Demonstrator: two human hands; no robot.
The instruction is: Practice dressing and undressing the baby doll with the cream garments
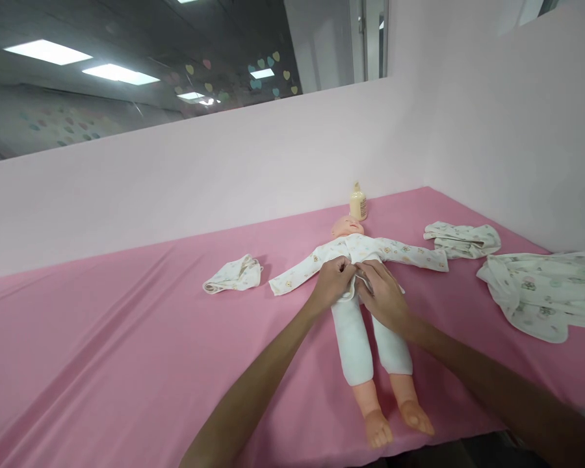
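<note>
A baby doll (353, 348) lies on its back on the pink-covered table, its head away from me and its bare feet near the front edge. It wears a white printed long-sleeved baby shirt (299, 272), the sleeves spread out to both sides. Over the doll's belly, my left hand (335, 279) is closed with its fingers pinching the front of the shirt. Right beside it, my right hand (383, 292) grips the same cloth near the hem. What exactly lies between the fingertips is partly hidden.
Behind the doll's head stands a pump bottle (357, 203). A small printed cloth piece (234, 274) lies to the left. On the right are a folded printed cloth (461, 239) and a larger spread one (546, 289). A pale wall (253, 179) with a window closes off the back.
</note>
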